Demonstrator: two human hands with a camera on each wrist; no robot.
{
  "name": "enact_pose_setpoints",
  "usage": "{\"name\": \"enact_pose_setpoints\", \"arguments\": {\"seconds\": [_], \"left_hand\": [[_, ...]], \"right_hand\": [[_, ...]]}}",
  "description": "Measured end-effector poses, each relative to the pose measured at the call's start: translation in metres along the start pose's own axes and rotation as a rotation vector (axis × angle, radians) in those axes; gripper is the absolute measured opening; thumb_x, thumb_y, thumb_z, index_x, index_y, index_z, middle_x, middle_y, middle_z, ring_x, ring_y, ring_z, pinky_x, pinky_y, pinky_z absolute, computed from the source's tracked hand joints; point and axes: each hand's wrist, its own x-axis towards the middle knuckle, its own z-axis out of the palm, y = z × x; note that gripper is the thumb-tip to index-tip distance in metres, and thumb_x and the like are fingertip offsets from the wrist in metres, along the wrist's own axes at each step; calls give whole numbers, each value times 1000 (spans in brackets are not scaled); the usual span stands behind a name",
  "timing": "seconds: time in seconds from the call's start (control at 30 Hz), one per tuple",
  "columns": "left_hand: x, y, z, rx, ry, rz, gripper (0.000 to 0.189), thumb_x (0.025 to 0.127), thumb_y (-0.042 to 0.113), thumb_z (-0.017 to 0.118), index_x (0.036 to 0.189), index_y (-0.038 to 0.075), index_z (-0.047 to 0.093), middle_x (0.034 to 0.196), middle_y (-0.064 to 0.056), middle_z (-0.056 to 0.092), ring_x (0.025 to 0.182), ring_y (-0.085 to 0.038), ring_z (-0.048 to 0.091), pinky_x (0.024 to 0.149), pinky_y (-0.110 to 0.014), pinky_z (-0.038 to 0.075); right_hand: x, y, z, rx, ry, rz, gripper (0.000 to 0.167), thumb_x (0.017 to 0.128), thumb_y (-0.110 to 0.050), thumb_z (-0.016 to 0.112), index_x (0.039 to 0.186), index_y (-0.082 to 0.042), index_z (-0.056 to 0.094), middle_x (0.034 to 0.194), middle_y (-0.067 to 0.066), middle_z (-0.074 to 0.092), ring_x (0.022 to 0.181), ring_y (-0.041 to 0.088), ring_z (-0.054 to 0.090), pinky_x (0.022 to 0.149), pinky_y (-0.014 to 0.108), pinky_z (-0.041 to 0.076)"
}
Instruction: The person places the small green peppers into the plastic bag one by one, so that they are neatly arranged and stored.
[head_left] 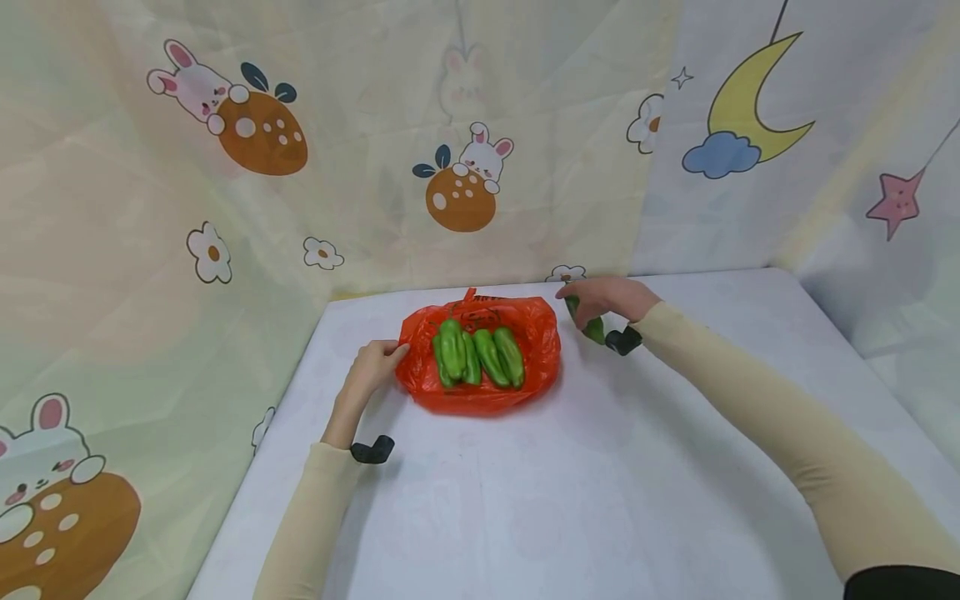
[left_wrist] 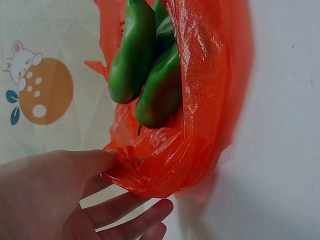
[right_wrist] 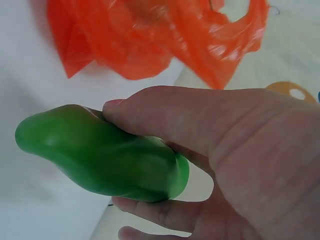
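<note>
A red plastic bag [head_left: 480,402] lies spread on the table with several green peppers [head_left: 491,357] in its middle. My left hand [head_left: 372,364] pinches the bag's left edge between thumb and fingers; the left wrist view shows the thumb over the crumpled red rim [left_wrist: 150,170]. To the right of the bag, my right hand [head_left: 609,298] grips one green pepper [right_wrist: 110,155], held between thumb and fingers in the right wrist view. That pepper is apart from the bag. The hand partly covers it in the head view.
The white table [head_left: 525,508] runs up to a cloth backdrop [head_left: 360,167] printed with rabbits, flowers and a moon. Each wrist wears a black band piece, one at the left wrist [head_left: 372,450] and one at the right wrist [head_left: 623,340].
</note>
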Motion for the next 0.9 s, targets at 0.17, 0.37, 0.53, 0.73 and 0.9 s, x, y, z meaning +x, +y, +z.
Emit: {"name": "enact_pose_setpoints", "arguments": {"seconds": [0.17, 0.37, 0.53, 0.73, 0.9], "left_hand": [[0, -1, 0, -1, 2, 8, 37, 103, 35, 54, 116, 6, 72, 79, -7, 62, 77, -22, 55, 67, -29, 43], [1, 0, 1, -4, 4, 10, 36, 104, 34, 53, 115, 6, 72, 78, -7, 60, 77, -22, 54, 66, -29, 42], [2, 0, 1, -3, 6, 21, 37, 103, 34, 53, 117, 5, 72, 80, -7, 62, 77, -21, 55, 66, -29, 42], [1, 1, 1, -11, 9, 18, 37, 103, 34, 54, 119, 5, 72, 80, -8, 64, 78, -21, 55, 67, -29, 43], [0, 1, 3, -16, 7, 12, 38, 104, 34, 53, 123, 5, 70, 84, -8, 65, 79, -21, 56, 68, -28, 44]], "right_hand": [[-7, -9, -5, -32, 14, -56, 72, 89, -20, 71, 154, -25, 40, 154, 17, 39, 129, 35, 44, 106, 57, 44], [-15, -18, -11, -48, 28, -102, 74, 90, -20, 69, 156, -22, 37, 153, 18, 41, 130, 35, 45, 106, 56, 45], [-24, -27, -16, -4, 53, -115, 73, 90, -18, 69, 156, -23, 37, 140, 18, 50, 123, 34, 48, 100, 51, 49], [-38, -41, -21, 30, 73, -139, 75, 90, -22, 70, 157, -26, 36, 139, 15, 52, 123, 33, 49, 100, 52, 50], [-45, -54, -19, 12, 102, -183, 75, 90, -17, 70, 156, -25, 36, 142, 15, 52, 122, 31, 50, 97, 46, 53]]}}
